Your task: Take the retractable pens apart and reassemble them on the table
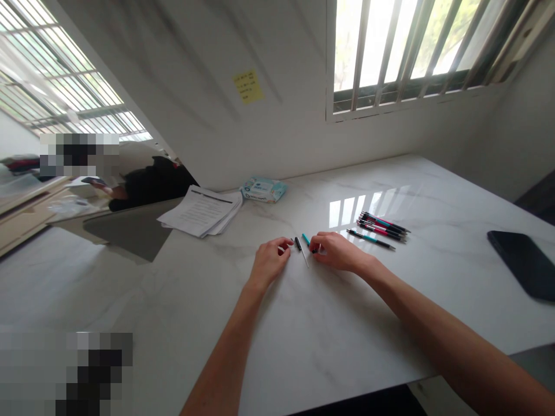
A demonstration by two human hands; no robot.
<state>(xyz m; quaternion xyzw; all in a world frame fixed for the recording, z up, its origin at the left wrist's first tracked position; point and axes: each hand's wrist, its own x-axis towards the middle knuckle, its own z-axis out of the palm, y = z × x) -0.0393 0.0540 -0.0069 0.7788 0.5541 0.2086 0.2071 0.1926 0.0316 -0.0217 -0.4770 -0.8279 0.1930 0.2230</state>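
My left hand [273,258] rests on the marble-patterned table, its finger and thumb apart, with the fingertips beside a short black pen part [298,244]. A thin white refill [306,258] lies between my two hands. My right hand [332,249] curls its fingers down over a teal pen barrel [306,238], whose near end is partly hidden by the fingertips. To the right of that hand, a teal and black pen [371,238] lies by itself, close to a pile of several pens [384,226] in pink, teal and black.
A pack of wipes [264,189] and a stack of printed papers [203,211] sit by the wall. A black phone [522,263] lies at the right. On the wall is a yellow sticky note [248,86]. Another person [143,173] sits beyond a partition at the left.
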